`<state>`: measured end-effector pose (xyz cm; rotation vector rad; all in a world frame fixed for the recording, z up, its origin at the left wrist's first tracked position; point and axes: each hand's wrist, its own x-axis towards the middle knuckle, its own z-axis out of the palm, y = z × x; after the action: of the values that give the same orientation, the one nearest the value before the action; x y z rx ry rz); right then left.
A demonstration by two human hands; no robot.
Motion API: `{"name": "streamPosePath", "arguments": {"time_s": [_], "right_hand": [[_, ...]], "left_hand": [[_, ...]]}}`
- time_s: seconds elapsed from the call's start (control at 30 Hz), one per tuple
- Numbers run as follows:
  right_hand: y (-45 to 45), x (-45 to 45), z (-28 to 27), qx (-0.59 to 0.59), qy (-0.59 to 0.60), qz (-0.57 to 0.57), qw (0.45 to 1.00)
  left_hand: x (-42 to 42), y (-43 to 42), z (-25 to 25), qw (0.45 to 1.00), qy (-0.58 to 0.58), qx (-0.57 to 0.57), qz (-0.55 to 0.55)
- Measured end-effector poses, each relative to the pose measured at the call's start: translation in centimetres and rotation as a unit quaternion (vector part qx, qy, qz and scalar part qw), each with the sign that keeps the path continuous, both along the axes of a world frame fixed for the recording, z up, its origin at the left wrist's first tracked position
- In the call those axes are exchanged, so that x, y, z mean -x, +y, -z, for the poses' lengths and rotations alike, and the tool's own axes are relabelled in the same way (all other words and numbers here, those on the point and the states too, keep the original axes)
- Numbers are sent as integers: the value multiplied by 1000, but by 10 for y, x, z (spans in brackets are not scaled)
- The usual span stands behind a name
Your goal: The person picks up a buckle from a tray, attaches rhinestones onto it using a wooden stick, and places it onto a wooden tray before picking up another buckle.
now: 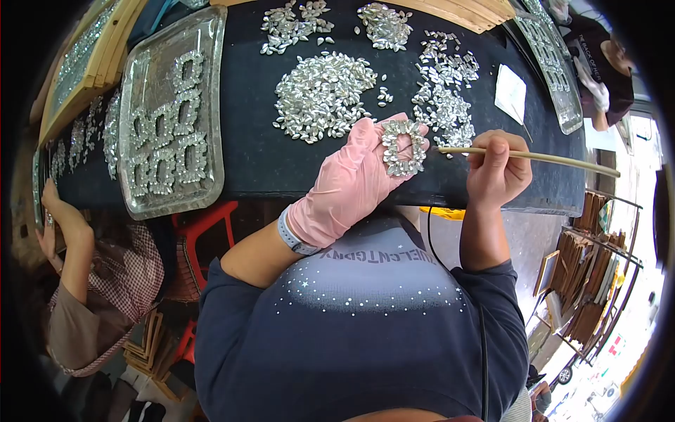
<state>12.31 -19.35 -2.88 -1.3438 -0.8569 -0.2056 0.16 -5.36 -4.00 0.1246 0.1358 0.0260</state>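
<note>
My left hand [341,181], in a pink glove, holds a rectangular ring ornament [403,168] set with clear crystals around an open middle. The ornament lies against the fingers, facing up. In my bare right hand [500,169] is a thin, pale stick [566,162], pinched between thumb and fingers. Its tip points at the ornament's right side, a small gap away. Just beyond my left hand spreads a large pile of drop-shaped crystals [320,98]. Smaller crystals [446,105] lie in a heap beyond the ornament, to the right.
A clear tray [174,205] with several finished-looking crystal rings sits on the left of the black-covered table [256,165]. More crystal piles [385,27] lie at the back. A white square pad [510,93] is at right. Co-workers' hands [67,218] show at left and far right.
</note>
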Motion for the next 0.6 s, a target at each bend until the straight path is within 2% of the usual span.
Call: {"name": "streamPosePath", "arguments": {"time_s": [0.23, 0.27, 0.37, 0.53, 0.6], "right_hand": [[3, 4, -2, 130, -58, 1, 990], [2, 3, -3, 129, -58, 0, 990], [-3, -6, -6, -31, 17, -4, 999], [-15, -43, -38, -41, 27, 44, 998], [-9, -68, -49, -1, 55, 44, 997]], "left_hand": [[0, 0, 2, 999, 4, 39, 2], [0, 1, 2, 999, 5, 40, 2], [2, 0, 0, 1000, 9, 24, 7], [-4, 3, -22, 999, 12, -23, 21], [-11, 7, -32, 999, 17, -34, 22]]}}
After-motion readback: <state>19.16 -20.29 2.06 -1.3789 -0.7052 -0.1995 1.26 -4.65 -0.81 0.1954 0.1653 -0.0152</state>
